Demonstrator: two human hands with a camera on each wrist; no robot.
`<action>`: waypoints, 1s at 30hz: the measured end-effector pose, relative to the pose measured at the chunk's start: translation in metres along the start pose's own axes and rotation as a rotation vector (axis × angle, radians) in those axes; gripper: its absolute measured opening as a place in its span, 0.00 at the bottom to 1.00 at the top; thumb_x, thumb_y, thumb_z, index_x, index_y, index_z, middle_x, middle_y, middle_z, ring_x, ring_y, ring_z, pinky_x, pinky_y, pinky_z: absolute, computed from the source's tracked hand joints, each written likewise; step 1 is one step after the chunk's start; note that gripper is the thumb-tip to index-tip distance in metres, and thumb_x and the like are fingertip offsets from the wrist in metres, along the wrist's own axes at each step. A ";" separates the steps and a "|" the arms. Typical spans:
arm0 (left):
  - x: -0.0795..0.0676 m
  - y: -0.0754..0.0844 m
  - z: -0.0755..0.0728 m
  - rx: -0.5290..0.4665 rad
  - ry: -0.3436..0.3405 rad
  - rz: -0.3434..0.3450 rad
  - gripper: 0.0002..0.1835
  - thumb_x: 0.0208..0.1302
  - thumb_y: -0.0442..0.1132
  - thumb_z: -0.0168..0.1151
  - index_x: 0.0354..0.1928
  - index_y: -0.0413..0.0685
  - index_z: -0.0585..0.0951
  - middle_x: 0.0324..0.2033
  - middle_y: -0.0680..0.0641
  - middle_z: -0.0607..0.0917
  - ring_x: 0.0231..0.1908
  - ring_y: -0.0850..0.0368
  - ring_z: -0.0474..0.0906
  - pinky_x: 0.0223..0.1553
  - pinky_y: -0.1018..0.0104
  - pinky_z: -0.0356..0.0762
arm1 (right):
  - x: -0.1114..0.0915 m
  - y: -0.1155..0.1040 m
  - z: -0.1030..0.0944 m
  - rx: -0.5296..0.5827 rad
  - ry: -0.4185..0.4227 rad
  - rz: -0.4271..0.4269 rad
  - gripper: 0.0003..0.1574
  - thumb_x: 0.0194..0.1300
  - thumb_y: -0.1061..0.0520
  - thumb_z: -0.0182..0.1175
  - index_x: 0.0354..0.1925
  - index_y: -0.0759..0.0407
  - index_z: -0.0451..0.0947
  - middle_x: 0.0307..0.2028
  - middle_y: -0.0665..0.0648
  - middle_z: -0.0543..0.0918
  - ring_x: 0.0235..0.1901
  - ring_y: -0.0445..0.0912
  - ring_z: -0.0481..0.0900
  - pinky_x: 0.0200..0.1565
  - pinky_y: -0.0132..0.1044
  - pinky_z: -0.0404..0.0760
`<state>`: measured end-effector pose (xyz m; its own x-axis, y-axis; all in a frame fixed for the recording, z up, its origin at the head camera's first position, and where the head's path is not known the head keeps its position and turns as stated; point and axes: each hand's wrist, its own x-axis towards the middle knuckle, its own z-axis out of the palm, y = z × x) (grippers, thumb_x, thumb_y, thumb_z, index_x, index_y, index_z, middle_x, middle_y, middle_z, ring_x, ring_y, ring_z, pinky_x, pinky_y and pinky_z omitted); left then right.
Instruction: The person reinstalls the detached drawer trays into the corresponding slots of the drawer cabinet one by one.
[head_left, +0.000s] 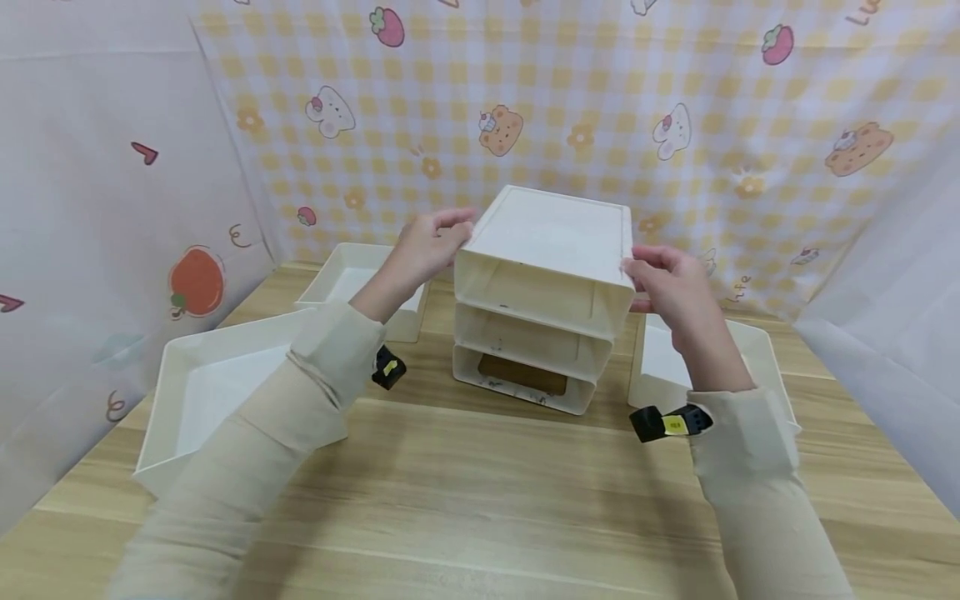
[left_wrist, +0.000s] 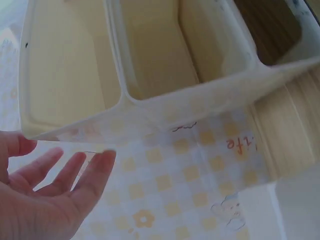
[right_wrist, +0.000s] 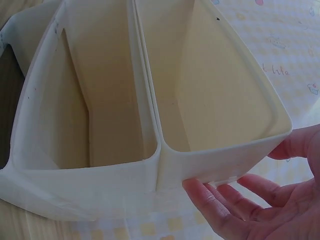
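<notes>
A white stack of open-fronted drawer frames [head_left: 551, 229], with three tiers one above another, stands on the table. My left hand [head_left: 435, 242] is at the upper left side of the top tier. In the left wrist view, the thumb of the left hand [left_wrist: 55, 195] touches the top corner and the other fingers extend loosely beside the wall. At the upper right side is my right hand [head_left: 667, 279]. Its fingertips [right_wrist: 195, 187] touch the side wall in the right wrist view, while its thumb lies by the top edge. The tiers hold no drawers.
White drawers stand around the stack: a large one [head_left: 176, 400] at left, partly behind my left sleeve, another [head_left: 341, 258] behind it, and more white trays [head_left: 761, 358] at right, partly behind my right arm. A patterned cloth [head_left: 577, 92] hangs behind the wooden table [head_left: 480, 492].
</notes>
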<state>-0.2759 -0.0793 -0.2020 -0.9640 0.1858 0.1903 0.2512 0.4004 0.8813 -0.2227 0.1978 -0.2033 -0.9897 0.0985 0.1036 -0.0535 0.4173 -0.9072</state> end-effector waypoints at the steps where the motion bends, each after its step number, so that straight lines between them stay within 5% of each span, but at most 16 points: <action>1: -0.003 0.000 0.000 0.064 0.017 0.045 0.22 0.69 0.44 0.48 0.63 0.53 0.70 0.63 0.50 0.71 0.55 0.53 0.74 0.46 0.61 0.80 | 0.000 0.000 0.000 0.002 -0.002 0.000 0.35 0.67 0.47 0.50 0.65 0.66 0.61 0.43 0.47 0.71 0.36 0.37 0.73 0.33 0.25 0.82; 7: -0.031 -0.007 0.000 0.440 0.084 0.316 0.22 0.69 0.44 0.49 0.63 0.49 0.70 0.61 0.42 0.72 0.56 0.47 0.71 0.54 0.54 0.74 | -0.002 0.001 -0.002 0.000 0.001 0.007 0.35 0.67 0.46 0.50 0.65 0.65 0.61 0.44 0.47 0.71 0.37 0.37 0.73 0.34 0.24 0.81; 14: -0.070 -0.014 -0.004 0.561 0.099 0.426 0.23 0.68 0.44 0.52 0.64 0.50 0.70 0.58 0.44 0.74 0.58 0.48 0.71 0.57 0.51 0.73 | -0.002 0.002 -0.001 0.007 0.008 0.013 0.35 0.67 0.46 0.50 0.65 0.64 0.61 0.44 0.47 0.71 0.38 0.38 0.72 0.34 0.25 0.81; 17: -0.084 -0.016 -0.011 0.561 0.110 0.431 0.24 0.67 0.43 0.54 0.64 0.52 0.69 0.58 0.46 0.74 0.59 0.49 0.70 0.56 0.52 0.73 | -0.001 0.003 -0.001 0.009 0.010 0.015 0.35 0.67 0.46 0.49 0.66 0.63 0.61 0.45 0.47 0.71 0.39 0.38 0.72 0.34 0.24 0.81; 20: -0.097 -0.019 -0.022 0.567 0.122 0.427 0.24 0.67 0.42 0.54 0.64 0.53 0.69 0.59 0.48 0.73 0.43 0.53 0.78 0.45 0.58 0.76 | -0.001 0.003 -0.001 0.013 0.013 0.016 0.34 0.67 0.46 0.49 0.65 0.63 0.61 0.43 0.46 0.71 0.39 0.38 0.71 0.34 0.24 0.81; 24: -0.114 -0.022 -0.040 0.587 0.126 0.372 0.24 0.67 0.43 0.53 0.65 0.54 0.67 0.60 0.47 0.71 0.23 0.57 0.73 0.28 0.63 0.74 | -0.001 0.002 0.000 0.001 0.017 0.019 0.34 0.67 0.46 0.49 0.65 0.62 0.62 0.44 0.47 0.71 0.40 0.40 0.71 0.34 0.25 0.81; 27: -0.125 -0.025 -0.057 0.600 0.144 0.318 0.26 0.66 0.43 0.54 0.66 0.54 0.66 0.61 0.44 0.69 0.39 0.48 0.78 0.37 0.53 0.77 | -0.002 0.002 0.001 -0.003 0.015 0.020 0.34 0.67 0.46 0.49 0.65 0.62 0.62 0.45 0.48 0.71 0.40 0.40 0.71 0.34 0.25 0.81; 30: -0.133 -0.031 -0.073 0.604 0.170 0.276 0.27 0.65 0.42 0.56 0.66 0.54 0.66 0.61 0.41 0.70 0.57 0.42 0.69 0.47 0.43 0.72 | -0.002 0.002 0.000 -0.006 0.016 0.018 0.34 0.67 0.46 0.49 0.65 0.62 0.62 0.45 0.48 0.71 0.41 0.41 0.71 0.34 0.24 0.81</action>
<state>-0.1616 -0.1823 -0.2232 -0.8457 0.2294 0.4819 0.4468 0.7981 0.4042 -0.2213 0.1985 -0.2053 -0.9882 0.1207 0.0941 -0.0350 0.4204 -0.9067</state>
